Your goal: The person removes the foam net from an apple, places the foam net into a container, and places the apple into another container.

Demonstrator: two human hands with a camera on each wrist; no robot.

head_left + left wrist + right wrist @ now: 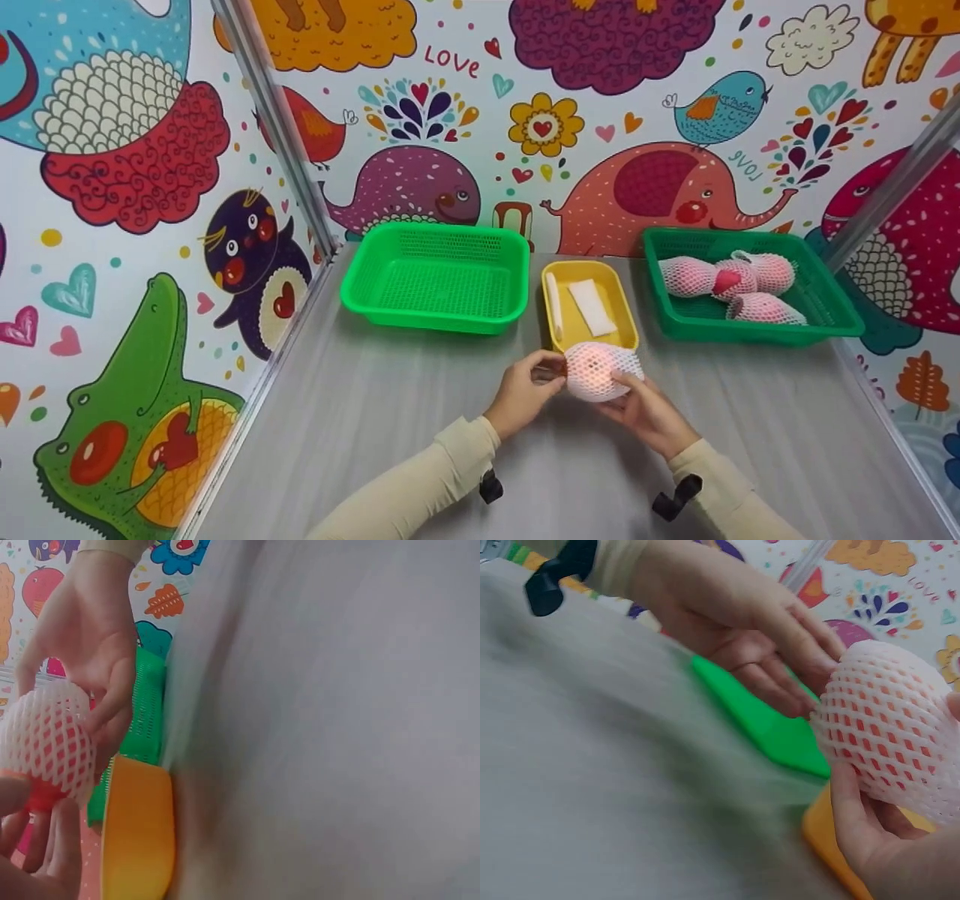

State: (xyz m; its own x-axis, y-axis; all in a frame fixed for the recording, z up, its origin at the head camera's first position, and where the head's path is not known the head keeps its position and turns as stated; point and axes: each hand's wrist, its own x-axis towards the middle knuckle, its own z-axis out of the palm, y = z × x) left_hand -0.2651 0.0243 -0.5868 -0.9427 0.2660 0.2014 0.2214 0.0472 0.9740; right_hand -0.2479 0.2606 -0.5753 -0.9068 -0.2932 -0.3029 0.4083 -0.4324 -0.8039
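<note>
On our far left we see a wall (142,259) printed with a crocodile and a penguin. Next, toward the back of the grey table (337,435), stands a light green basket (450,285) with mesh sides. In front of us, our left hand (523,390) reaches in from a beige sleeve (420,480), thumb and fingers bent, pinching the left end of a white foam net (596,371). Inside that net is a red fruit (43,795), partly bare at this end in the left wrist view. We have it raised above the table, just in front of the yellow tray (611,289), whose near edge it partly covers from the head view. In the tray lie two white pieces, a narrow strip (555,304) along the left and a wider piece (592,307) beside it. Our right hand (652,412) grips the wrapped fruit from its right side, thumb on the near face and fingers beneath. Farther right, a dark green basket (750,331) holds four wrapped fruits (772,271), lying close together.
</note>
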